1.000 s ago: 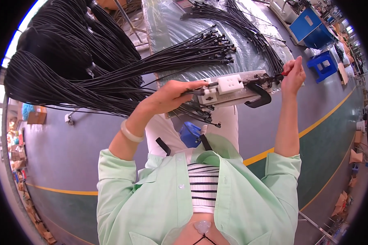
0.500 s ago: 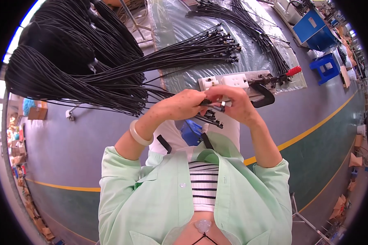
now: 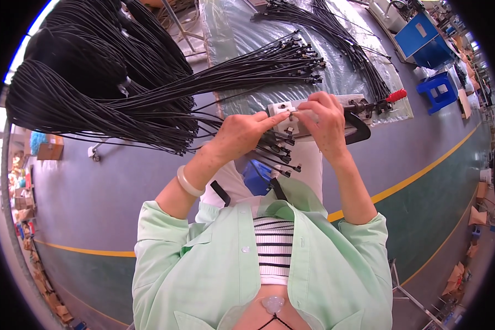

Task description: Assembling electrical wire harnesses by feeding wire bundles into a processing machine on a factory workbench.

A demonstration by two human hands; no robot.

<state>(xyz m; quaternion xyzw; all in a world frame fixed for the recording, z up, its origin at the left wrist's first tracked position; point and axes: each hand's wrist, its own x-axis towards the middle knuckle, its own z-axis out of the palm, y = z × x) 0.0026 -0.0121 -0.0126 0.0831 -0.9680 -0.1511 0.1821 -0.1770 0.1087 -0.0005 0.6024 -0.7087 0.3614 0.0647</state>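
My left hand (image 3: 242, 132) is closed over thin black cables, its index finger stretched to the white block (image 3: 281, 107) of a small bench fixture. Their connector ends (image 3: 283, 157) stick out below that hand. My right hand (image 3: 325, 122) pinches at the same block, thumb and fingertips together next to my left fingertip. Whatever small piece lies between those fingertips is too small to make out. To the right of my right hand, a toggle clamp with a red handle (image 3: 396, 95) belongs to the fixture, and a black C-clamp (image 3: 360, 132) grips the table edge.
A large hank of black cables (image 3: 93, 82) hangs at the left, its connector ends (image 3: 308, 60) spread over the plastic-covered table (image 3: 231, 49). More cables (image 3: 352, 44) lie farther back. A blue stool (image 3: 439, 92) stands on the floor at the right.
Both hands have moved forward from near my lap to the white block. The cable and connector held between them have gone from plain sight, and several cable ends now show below my left hand.
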